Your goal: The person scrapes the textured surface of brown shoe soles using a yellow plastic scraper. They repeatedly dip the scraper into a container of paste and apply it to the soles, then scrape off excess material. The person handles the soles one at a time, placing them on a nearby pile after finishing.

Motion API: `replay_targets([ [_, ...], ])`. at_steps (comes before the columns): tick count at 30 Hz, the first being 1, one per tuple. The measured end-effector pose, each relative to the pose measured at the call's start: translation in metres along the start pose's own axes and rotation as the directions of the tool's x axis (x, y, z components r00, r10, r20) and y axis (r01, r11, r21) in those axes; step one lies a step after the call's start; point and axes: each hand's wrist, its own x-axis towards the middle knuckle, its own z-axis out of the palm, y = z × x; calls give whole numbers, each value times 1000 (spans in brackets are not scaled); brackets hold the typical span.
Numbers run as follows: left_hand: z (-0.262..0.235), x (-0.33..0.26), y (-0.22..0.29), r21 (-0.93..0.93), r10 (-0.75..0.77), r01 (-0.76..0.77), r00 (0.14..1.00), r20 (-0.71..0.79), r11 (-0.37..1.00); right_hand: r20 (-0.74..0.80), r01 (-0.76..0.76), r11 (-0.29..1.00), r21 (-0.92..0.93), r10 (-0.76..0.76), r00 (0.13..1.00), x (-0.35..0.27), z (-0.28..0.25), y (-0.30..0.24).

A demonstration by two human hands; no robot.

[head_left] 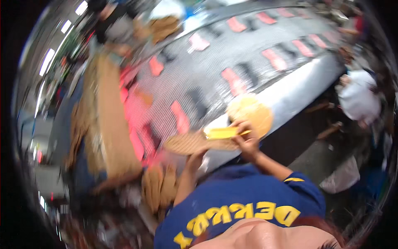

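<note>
1. My left hand (pixel 195 157) props the tan sole (pixel 190 142) from below, near the conveyor's (pixel 248 54) near edge; its grip is hidden, so I cannot tell how it closes.
2. My right hand (pixel 245 139) is closed on a yellow tool (pixel 224 133) lying across the sole.
3. With only one end propped, the sole could tip and slide off.
4. The round pad (pixel 251 112) just beyond my right hand may get knocked.
5. The picture is blurred; a misplaced stroke seems likely.
</note>
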Motion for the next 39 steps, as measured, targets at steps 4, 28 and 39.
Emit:
replay_targets([
  [4, -118, 1, 5, -435, 81, 102, 921, 382, 895, -218, -354, 766, 536, 531, 819, 0, 22, 57],
  [28, -84, -25, 40, -628, -289, 613, 786, 547, 479, 316, 302, 805, -511, -151, 937, -21, 79, 86],
  [39, -100, -35, 37, -550, -467, 675, 738, 487, 493, 303, 256, 763, -593, -83, 949, -23, 74, 96],
])
